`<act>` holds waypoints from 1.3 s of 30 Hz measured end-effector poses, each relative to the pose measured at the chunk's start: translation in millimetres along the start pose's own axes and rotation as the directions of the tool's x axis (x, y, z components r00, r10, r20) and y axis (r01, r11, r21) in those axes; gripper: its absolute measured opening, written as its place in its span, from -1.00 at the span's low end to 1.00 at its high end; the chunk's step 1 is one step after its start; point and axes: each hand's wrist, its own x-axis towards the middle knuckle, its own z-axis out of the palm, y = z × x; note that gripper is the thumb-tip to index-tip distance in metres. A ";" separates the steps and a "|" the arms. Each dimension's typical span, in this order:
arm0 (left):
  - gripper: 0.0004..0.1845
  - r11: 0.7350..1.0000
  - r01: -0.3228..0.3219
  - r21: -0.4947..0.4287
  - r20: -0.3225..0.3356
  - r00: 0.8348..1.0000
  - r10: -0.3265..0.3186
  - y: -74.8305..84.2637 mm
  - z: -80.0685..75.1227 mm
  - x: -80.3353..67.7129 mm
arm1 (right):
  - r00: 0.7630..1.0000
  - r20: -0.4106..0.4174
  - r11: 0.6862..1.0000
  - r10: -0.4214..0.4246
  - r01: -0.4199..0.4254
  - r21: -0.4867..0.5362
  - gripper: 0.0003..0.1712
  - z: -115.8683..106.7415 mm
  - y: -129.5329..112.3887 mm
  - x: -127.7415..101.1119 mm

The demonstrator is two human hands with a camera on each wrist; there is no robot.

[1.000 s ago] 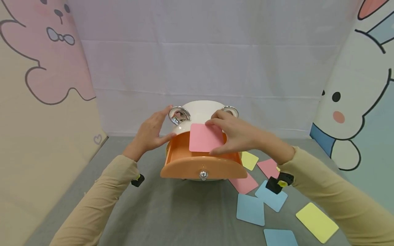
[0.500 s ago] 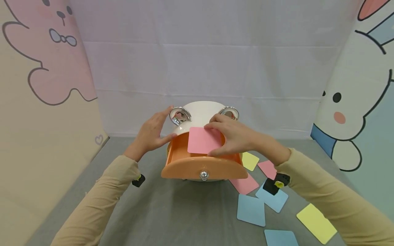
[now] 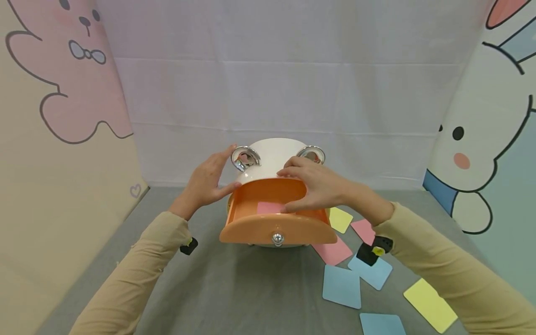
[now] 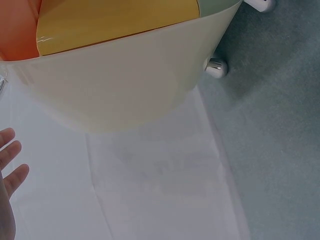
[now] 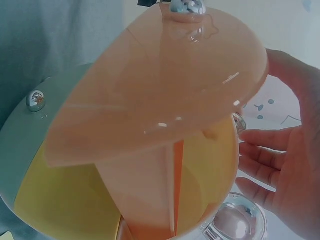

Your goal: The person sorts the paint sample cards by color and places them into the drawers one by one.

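The left hand (image 3: 208, 180) rests against the left side of a round cream-white plastic box (image 3: 272, 156), fingers straight and spread, the thumb lying along the box's edge just beside the drawer's left wall; it holds nothing. Just right of its fingertips sits a shiny chrome ring-shaped ear (image 3: 244, 157) on top of the box, and a second chrome ear (image 3: 311, 152) stands on the far side of the top. From the front of the box an orange plastic drawer (image 3: 251, 211) with a curved front panel and a small round silver knob (image 3: 277, 239) is pulled out toward the person. Inside it, flat on the drawer floor, lies a pink square card (image 3: 270, 207) — only its near part shows above the drawer front.

The right hand (image 3: 316, 185) hovers over the drawer's right half, fingers gently bent and spread, gripping nothing; its thumb tip is down near the card's right edge, though whether they touch cannot be told. In the right wrist view the palm and fingers (image 5: 265, 150) stand apart from the orange front panel.

To the right of the drawer, scattered on the grey cloth-covered table (image 3: 234, 284), lie loose cards — pink, yellow and blue squares (image 3: 341, 286). Cartoon-printed panels stand at both sides.
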 end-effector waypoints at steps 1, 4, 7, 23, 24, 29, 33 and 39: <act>-0.06 1.000 0.001 0.001 0.001 1.000 -0.001 -0.1 0.1 -0.1 | 1.000 -0.003 1.000 -0.004 0.004 0.006 -0.23 -0.1 0.1 -0.1; -0.07 1.000 0.001 -0.002 -0.001 1.000 -0.001 -0.3 0.3 0.0 | 1.000 -0.014 1.000 -0.012 0.012 0.019 -0.26 -1.3 0.8 -0.9; -0.07 1.000 -0.002 -0.004 -0.006 1.000 0.002 -0.4 0.3 -0.1 | 1.000 -0.022 1.000 -0.011 0.011 0.021 -0.28 -3.9 1.8 -2.3; -0.07 1.000 -0.005 -0.001 0.000 1.000 0.005 -0.8 -0.2 -0.4 | 0.999 -0.050 0.999 0.017 -0.015 0.028 -0.28 -24.3 21.7 -30.2; -0.07 1.000 -0.006 0.001 0.000 1.000 0.006 -0.9 -0.2 -0.2 | 0.998 -0.054 0.999 0.021 -0.020 0.029 -0.28 -24.8 23.7 -33.4; -0.07 1.000 -0.001 0.000 -0.001 1.000 0.001 -1.3 -0.1 0.2 | 0.996 -0.075 0.998 0.052 -0.050 0.027 -0.28 -26.5 32.8 -49.6; -0.07 1.000 0.000 -0.002 -0.003 1.000 0.000 -1.3 -0.2 -0.2 | 0.993 -0.092 0.997 0.075 -0.073 0.020 -0.31 -26.2 40.1 -62.7; -0.06 1.000 -0.005 -0.005 -0.007 1.000 0.005 -1.0 -0.2 -0.4 | 0.989 -0.102 0.994 0.108 -0.107 0.007 -0.28 -20.3 55.0 -83.9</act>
